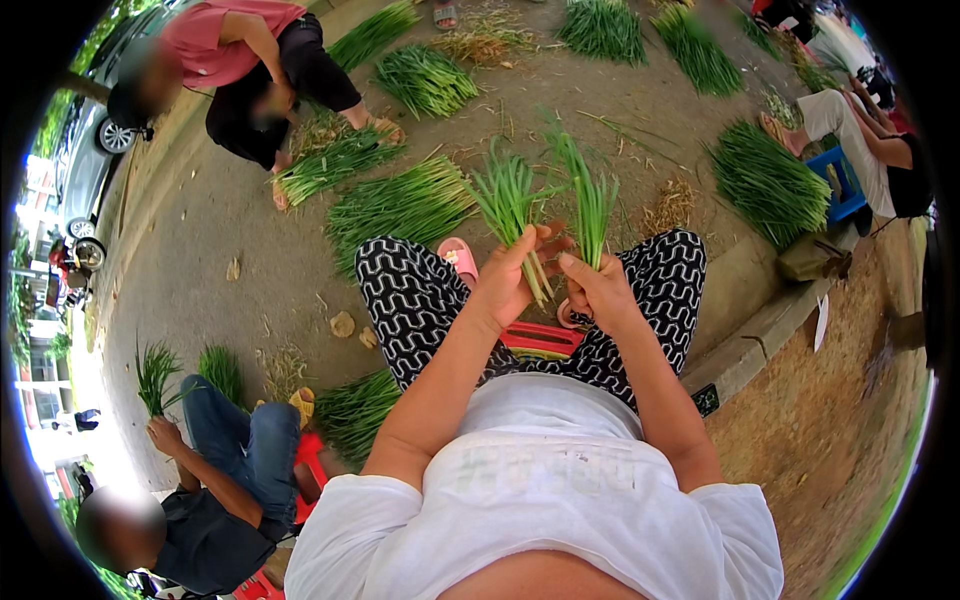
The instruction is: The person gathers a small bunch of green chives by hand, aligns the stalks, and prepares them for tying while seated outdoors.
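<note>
In the centre, the stalks (594, 208) are green; the trousers (662, 290) are black with white winding lines; the upper-left shirt (225, 45) is pink.

A single row of large, faded grey letters, worn and patchy, runs across the chest of the camera wearer's white T-shirt (540, 505). The small black rectangular object (705, 401) by the curb (745, 365) shows pale marks too tiny to read.

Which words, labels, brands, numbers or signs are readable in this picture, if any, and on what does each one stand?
None can be read with certainty.
White shirt: print across the chest, too faded to read surely.
Small black thing by the curb: pale marks, too small to read.
</note>
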The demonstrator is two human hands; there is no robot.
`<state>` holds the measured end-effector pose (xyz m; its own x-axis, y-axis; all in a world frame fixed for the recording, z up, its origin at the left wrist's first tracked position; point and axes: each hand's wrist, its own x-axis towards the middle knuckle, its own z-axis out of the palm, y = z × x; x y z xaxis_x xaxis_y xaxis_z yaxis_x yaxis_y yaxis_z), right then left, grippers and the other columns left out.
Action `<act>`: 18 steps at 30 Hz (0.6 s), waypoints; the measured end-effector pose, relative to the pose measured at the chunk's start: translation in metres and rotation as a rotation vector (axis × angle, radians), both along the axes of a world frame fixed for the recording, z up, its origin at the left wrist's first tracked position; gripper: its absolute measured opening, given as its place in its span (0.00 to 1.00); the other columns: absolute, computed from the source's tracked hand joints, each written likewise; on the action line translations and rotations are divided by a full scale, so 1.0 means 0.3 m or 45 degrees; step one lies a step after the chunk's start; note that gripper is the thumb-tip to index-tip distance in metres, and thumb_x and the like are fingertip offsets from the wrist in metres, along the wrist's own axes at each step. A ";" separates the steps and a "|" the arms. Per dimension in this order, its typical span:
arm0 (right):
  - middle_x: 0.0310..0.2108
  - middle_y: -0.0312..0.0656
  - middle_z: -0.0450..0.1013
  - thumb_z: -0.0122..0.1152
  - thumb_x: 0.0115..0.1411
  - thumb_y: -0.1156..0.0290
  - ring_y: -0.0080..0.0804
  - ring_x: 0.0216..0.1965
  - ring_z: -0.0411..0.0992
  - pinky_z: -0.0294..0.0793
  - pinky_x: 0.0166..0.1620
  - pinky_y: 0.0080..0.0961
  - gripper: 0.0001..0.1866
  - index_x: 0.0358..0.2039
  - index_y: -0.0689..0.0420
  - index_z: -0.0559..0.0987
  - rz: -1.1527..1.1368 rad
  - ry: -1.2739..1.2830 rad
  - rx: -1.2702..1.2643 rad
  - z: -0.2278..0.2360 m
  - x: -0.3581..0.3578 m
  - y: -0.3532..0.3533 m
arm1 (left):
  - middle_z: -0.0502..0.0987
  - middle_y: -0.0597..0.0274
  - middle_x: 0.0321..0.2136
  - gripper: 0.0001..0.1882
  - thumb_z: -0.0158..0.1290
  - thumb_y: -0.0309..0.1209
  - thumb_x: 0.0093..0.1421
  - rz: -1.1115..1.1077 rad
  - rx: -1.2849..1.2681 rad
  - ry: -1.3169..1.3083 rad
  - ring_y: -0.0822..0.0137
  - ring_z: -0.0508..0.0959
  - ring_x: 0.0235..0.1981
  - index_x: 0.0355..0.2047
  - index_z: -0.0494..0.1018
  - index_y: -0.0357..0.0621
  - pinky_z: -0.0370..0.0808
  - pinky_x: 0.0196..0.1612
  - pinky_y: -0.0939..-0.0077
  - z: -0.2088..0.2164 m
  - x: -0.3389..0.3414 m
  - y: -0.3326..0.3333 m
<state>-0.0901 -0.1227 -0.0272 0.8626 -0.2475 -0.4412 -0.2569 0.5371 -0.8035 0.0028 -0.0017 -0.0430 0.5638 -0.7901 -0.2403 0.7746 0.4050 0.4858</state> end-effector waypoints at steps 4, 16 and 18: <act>0.10 0.31 0.59 0.57 0.55 0.66 0.16 0.08 0.53 0.49 0.11 0.15 0.10 0.25 0.59 0.72 -0.091 -0.114 -0.046 0.013 -0.010 -0.045 | 0.67 0.61 0.49 0.09 0.43 0.37 0.61 0.013 0.040 -0.030 0.62 0.67 0.49 0.35 0.69 0.47 0.67 0.50 0.65 -0.008 0.034 0.026; 0.11 0.29 0.59 0.65 0.47 0.68 0.16 0.08 0.53 0.49 0.10 0.16 0.17 0.33 0.64 0.71 -0.193 0.174 -0.143 -0.003 -0.012 -0.091 | 0.70 0.61 0.46 0.09 0.44 0.35 0.60 0.073 0.276 -0.053 0.64 0.70 0.45 0.37 0.68 0.45 0.68 0.48 0.68 -0.017 0.032 0.042; 0.11 0.29 0.58 0.62 0.49 0.67 0.15 0.08 0.52 0.48 0.11 0.15 0.14 0.31 0.62 0.71 -0.098 0.188 -0.199 -0.008 -0.011 -0.057 | 0.69 0.61 0.46 0.10 0.45 0.35 0.60 0.029 0.353 -0.091 0.65 0.70 0.44 0.38 0.68 0.44 0.68 0.47 0.69 -0.035 0.018 0.023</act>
